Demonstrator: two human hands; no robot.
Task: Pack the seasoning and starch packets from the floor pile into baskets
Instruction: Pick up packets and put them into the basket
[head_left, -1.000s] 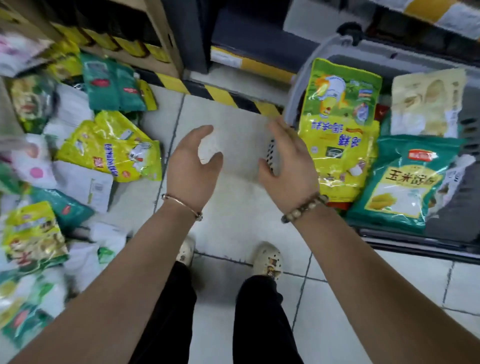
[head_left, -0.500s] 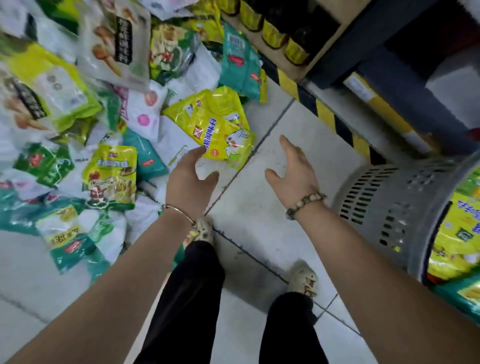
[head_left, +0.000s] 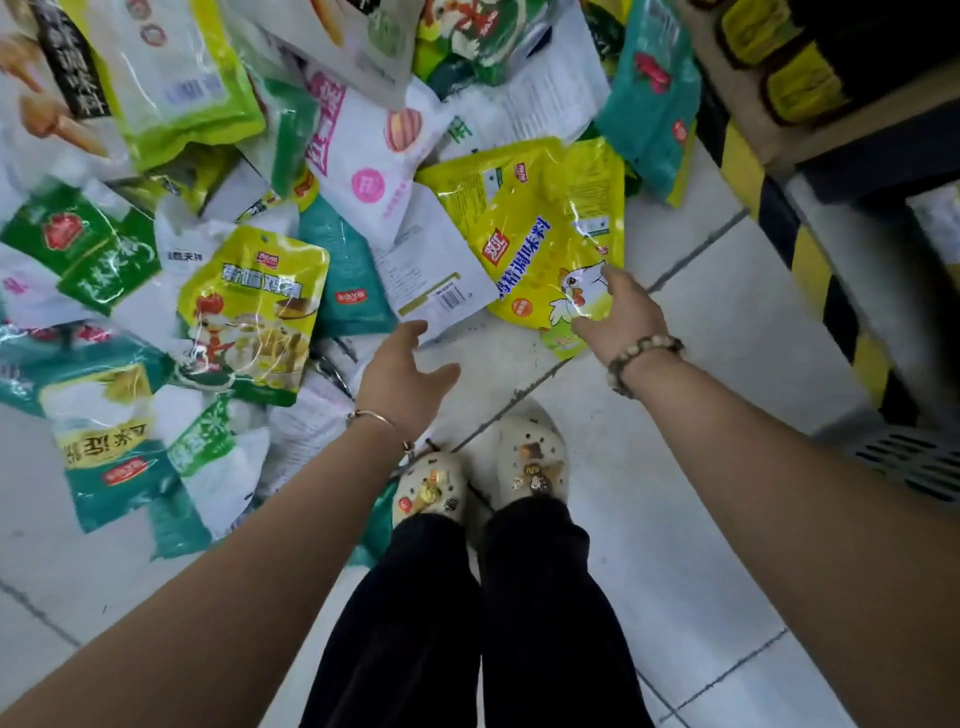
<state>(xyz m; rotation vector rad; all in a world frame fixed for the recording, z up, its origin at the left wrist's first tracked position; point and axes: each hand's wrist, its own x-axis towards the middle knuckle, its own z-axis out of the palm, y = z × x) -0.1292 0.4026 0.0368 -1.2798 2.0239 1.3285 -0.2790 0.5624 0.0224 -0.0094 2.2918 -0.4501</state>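
Your right hand (head_left: 621, 312) lies over the lower corner of the yellow chicken-seasoning packet (head_left: 540, 223), at the near right edge of the pile. Its fingers (head_left: 615, 275) are apart and only loosely bent, resting against the printed cartoon chicken; they are not clamped on the packet. Your left hand (head_left: 402, 379) hovers just above the tiled floor (head_left: 727, 322), fingers spread and thumb out, holding nothing. Its fingertips are near the bottom edge of a white packet with a barcode (head_left: 431, 270), which overlaps the yellow one's left side.

The rest of the pile spreads to your left and ahead. A yellow-green packet with a rooster picture (head_left: 249, 312) lies just beside your left hand, and a teal corn starch packet (head_left: 104, 431) lies further left. The grey slotted basket (head_left: 914, 462) shows only as a corner at the right edge, well apart from both hands. You wear a beaded bracelet (head_left: 644, 353) on the right wrist, a thin bangle (head_left: 379, 418) on the left, and pale clogs (head_left: 530, 457). A black-and-yellow hazard stripe (head_left: 810, 260) runs along the shelf base on the right.
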